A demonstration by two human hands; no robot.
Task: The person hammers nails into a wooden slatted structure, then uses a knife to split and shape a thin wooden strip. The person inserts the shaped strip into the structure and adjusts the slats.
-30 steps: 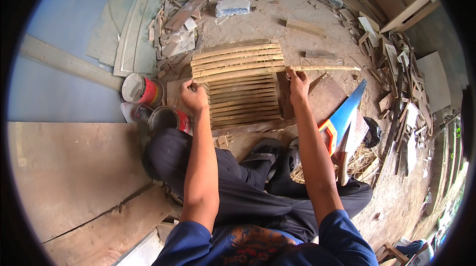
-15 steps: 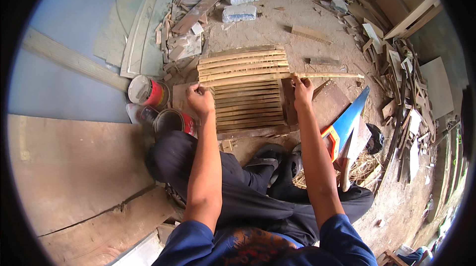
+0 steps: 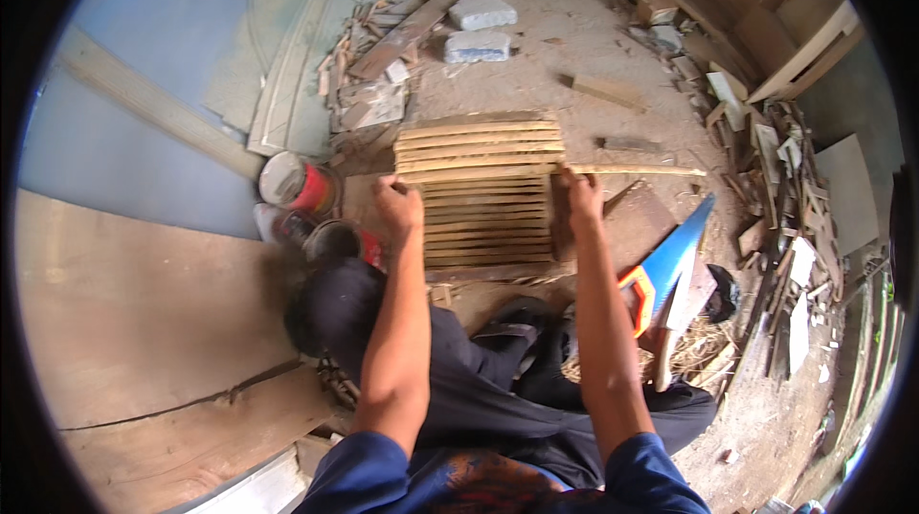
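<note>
A long, thin bamboo strip (image 3: 639,168) lies crosswise over a slatted wooden panel (image 3: 486,224) on the ground in front of me. The strip's right end sticks out well past the panel. My left hand (image 3: 398,206) is closed at the panel's left edge, pinching the strip's left end. Near the right edge, my right hand (image 3: 582,195) grips the same strip, thumb on top. Light slats sit close together in the panel's far part; darker gaps show between those in the near part. Fingertips of both hands are partly hidden.
A blue handsaw (image 3: 675,244) and a wooden-handled blade (image 3: 667,346) lie by my right knee. Red paint cans (image 3: 308,187) stand left of the panel. Concrete blocks (image 3: 481,11) sit beyond it. Wood scraps (image 3: 775,150) pile along the right; a large board (image 3: 153,294) lies left.
The view has shifted, so the scene sits slightly lower in the picture. Both hands keep their grip on the strip, with little change against the panel.
</note>
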